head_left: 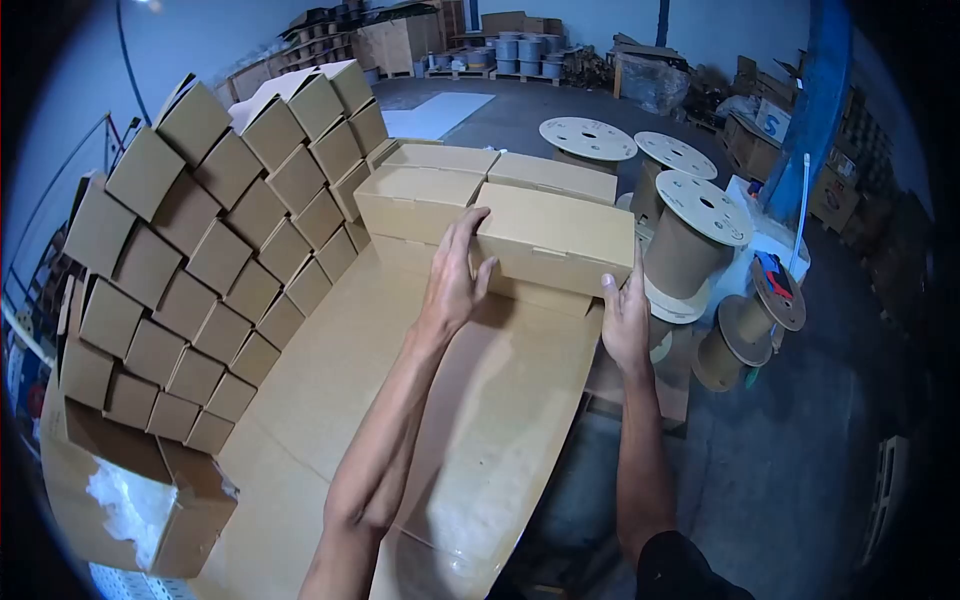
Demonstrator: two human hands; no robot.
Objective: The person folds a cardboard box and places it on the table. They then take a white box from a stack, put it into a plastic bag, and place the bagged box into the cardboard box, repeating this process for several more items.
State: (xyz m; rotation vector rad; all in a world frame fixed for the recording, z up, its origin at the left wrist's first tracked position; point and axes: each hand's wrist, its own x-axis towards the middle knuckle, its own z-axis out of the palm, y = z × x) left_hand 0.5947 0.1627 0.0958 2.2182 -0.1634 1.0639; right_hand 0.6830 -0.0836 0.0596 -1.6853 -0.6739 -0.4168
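A closed brown cardboard box point(556, 238) sits on top of another box at the far end of the cardboard-covered surface. My left hand point(455, 275) presses against its left end, fingers at the upper corner and thumb at the front. At the opposite end, my right hand point(627, 315) grips the right front corner, thumb on the front face and fingers along the side. The box is held between both hands. Touching it on the left is a similar box point(418, 200), and behind it lies one more box point(556, 177).
A tall stepped stack of cardboard boxes point(215, 255) lines the left side. An open carton point(190, 500) with torn white plastic stands at lower left. Large cable reels point(695, 240) stand on the right, near a blue column point(820, 100). Pallets and drums fill the back.
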